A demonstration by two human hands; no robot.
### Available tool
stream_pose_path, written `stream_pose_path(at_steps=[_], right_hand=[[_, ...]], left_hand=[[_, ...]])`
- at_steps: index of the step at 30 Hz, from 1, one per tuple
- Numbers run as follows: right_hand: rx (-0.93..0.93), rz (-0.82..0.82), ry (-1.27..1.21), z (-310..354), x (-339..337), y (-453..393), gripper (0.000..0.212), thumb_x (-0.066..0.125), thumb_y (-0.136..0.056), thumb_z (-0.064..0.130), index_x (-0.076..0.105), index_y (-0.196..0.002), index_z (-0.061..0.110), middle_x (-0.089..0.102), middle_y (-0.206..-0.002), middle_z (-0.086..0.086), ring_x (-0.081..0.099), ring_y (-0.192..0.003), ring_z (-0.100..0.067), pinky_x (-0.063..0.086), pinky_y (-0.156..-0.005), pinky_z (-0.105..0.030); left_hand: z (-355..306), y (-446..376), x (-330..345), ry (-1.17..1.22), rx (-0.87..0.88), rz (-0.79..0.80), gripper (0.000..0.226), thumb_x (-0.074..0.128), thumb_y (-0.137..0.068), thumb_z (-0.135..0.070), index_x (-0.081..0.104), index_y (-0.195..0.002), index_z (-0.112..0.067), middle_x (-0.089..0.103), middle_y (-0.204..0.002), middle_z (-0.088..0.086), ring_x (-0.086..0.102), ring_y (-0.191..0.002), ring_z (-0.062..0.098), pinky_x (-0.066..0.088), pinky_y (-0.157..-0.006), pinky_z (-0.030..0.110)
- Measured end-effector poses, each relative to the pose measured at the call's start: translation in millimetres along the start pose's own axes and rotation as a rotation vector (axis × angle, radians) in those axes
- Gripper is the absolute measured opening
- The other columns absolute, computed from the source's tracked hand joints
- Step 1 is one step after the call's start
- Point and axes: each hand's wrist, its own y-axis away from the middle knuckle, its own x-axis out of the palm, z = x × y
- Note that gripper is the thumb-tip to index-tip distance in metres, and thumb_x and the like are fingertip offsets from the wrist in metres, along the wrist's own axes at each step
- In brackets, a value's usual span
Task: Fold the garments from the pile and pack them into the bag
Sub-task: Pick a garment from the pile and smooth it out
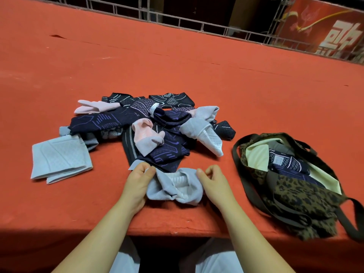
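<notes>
The person has pulled one pale grey garment [175, 186] clear of the pile [149, 127] and set it at the lower middle of the frame, close to the near edge of the red table [197, 66], presumably to have flat room for folding away from the tangle; it lies bunched and twisted, not yet squared. The left hand [137, 180] pinches its left end, thumb and fingers curled onto the cloth; the right hand [212, 180] pinches the right end the same way, so both grip the one piece, and I judge they mean to draw it straight. Both forearms reach up from the bottom of the frame, wrists low over the table, knuckles turned upward. The pile sits just above the hands at centre, dark patterned pieces mixed with pink and grey ones, so most of the work seems left. A folded light-blue garment [59, 158] rests at the left, apart from the heap. The leopard-print bag [295, 194] lies open at the lower right, near the right hand, with a dark folded piece [285, 162] already inside; handy for dropping the next one in.
</notes>
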Motion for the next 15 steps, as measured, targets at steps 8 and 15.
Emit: stream_pose_path(at_steps=[8,15], right_hand=[[-0.583,0.54,0.623,37,22,0,0.044,0.036,-0.087,0.044,0.055,-0.116,0.017,0.056,-0.124,0.001,0.046,-0.118,-0.016,0.021,-0.109,-0.042],[-0.21,0.593,0.026,25,22,12,0.036,0.05,-0.074,0.054,0.056,-0.062,0.021,0.05,-0.062,0.007,0.042,-0.06,-0.006,0.037,-0.06,-0.028]], left_hand=[[2,1,-3,-0.022,0.016,0.113,0.032,0.063,-0.069,-0.04,0.047,-0.072,-0.013,0.047,-0.067,0.0,0.039,-0.063,0.011,0.036,-0.057,0.023],[-2,3,3,-0.142,0.026,0.054,0.025,0.057,-0.09,-0.014,0.047,-0.068,-0.016,0.048,-0.064,-0.005,0.042,-0.059,0.004,0.038,-0.058,0.02]])
